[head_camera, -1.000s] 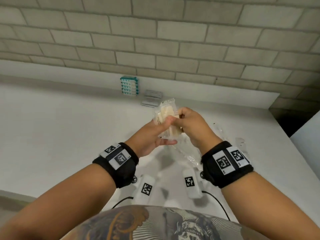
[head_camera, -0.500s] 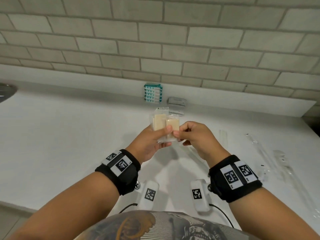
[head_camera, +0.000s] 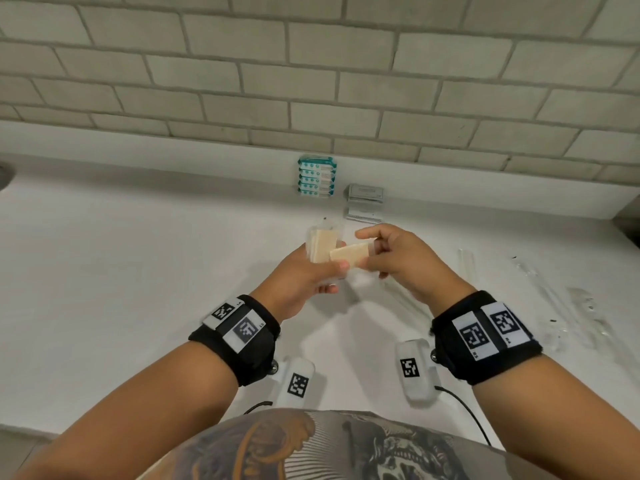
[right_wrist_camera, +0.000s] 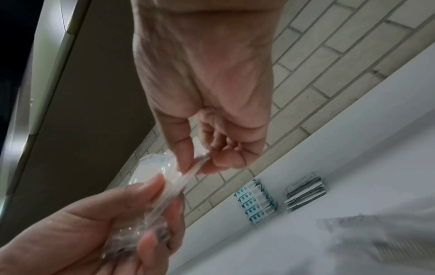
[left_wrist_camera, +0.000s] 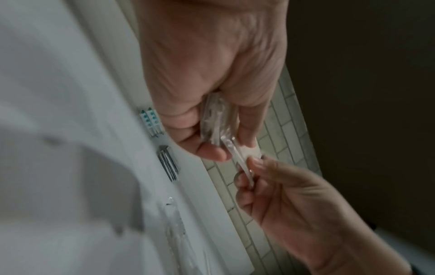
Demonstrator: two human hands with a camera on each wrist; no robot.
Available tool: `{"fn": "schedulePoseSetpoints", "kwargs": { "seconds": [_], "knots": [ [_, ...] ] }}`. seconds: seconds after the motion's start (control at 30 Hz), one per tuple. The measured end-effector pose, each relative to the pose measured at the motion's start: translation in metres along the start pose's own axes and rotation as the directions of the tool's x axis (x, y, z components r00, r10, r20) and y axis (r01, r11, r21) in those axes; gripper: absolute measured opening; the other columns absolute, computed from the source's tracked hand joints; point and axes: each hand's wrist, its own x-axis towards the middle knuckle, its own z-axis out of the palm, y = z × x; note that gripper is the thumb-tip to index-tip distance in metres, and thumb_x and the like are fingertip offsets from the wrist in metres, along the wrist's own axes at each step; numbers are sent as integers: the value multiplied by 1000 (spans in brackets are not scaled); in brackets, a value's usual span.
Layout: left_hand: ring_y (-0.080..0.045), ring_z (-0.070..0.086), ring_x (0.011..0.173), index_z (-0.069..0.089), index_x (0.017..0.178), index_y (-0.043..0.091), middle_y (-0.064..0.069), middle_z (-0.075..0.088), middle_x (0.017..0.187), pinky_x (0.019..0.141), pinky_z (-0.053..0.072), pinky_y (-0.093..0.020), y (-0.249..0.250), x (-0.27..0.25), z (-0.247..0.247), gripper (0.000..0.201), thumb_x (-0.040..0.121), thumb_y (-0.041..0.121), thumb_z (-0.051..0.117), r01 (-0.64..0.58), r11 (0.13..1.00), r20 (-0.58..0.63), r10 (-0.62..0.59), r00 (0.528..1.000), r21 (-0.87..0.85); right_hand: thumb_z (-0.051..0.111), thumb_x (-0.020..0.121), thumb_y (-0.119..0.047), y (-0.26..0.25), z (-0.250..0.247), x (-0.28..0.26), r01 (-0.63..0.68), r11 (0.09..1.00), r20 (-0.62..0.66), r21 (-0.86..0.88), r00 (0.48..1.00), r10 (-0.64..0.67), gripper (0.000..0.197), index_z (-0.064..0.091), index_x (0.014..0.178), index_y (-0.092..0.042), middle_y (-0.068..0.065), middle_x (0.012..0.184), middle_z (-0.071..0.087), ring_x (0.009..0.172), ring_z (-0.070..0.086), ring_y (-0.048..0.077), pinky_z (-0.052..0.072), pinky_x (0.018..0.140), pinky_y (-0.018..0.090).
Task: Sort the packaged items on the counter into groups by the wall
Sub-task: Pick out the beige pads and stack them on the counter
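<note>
Above the white counter, my left hand grips a small stack of beige packets in clear wrap. My right hand pinches a single beige packet by its right end; the packet's left end lies against my left thumb. In the left wrist view the clear wrap sits between the fingers of my left hand. The right wrist view shows my right hand pinching the wrap's edge. Against the wall stand a row of teal-and-white packets and a pile of grey packets.
Long clear-wrapped items and more clear wrappers lie on the counter to the right. A brick wall backs the counter. The counter ends at the right. A dark round edge shows at far left.
My right hand has drawn one beige packet sideways out of the stack, to the right. Before, both hands held the packets together as one bundle.
</note>
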Motion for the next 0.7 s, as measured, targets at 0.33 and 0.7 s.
{"fn": "schedulePoseSetpoints", "kwargs": {
  "seconds": [0.33,0.7],
  "knots": [
    [-23,67,90,57,115,14,-6,65,98,70,59,-31,-2,3,-22,22,95,24,56,84,956,-74,-109,991,-282,68,87,-17,3,-9,15,-108,955,-189,-276,980,56,14,67,81,-5,-1,73,63,66,57,14,38,57,22],
    [-25,72,88,64,109,3,-12,71,100,73,61,-34,-8,-3,-38,20,90,5,61,75,933,-80,-109,991,-351,62,91,-28,25,36,24,-5,649,150,-761,972,182,28,64,118,-19,-6,109,60,95,57,14,43,81,24]
  ]
}}
